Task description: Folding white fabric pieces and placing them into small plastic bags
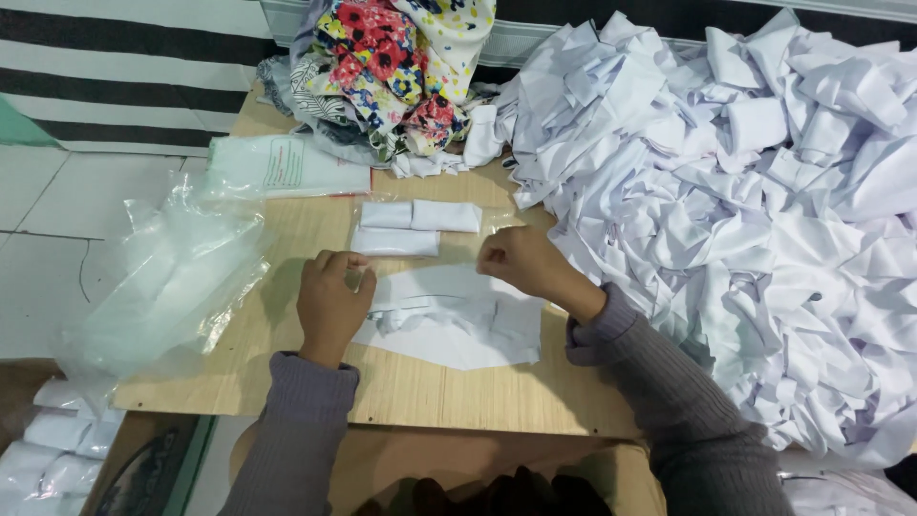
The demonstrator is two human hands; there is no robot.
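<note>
One head camera looks steeply down, close over the wooden table (287, 239), perhaps slightly tilted

Bare tabletop (458, 387) lies open along the near edge. Right side is blocked by the heap of white fabric pieces (745, 220); far edge by the floral cloth pile (392, 72); left edge by loose clear plastic bags (172, 277).

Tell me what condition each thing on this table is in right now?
Left hand: closed, pinching the clear bag's edge.
Right hand: fisted, gripping the bag's other side.
White garment: folded flat inside a clear bag.
Folded white pieces: stacked, bagged.
White clothes pile: loose, crumpled.
Floral fabrics: heaped.
Empty plastic bags: loose, overhanging the table edge.
</note>
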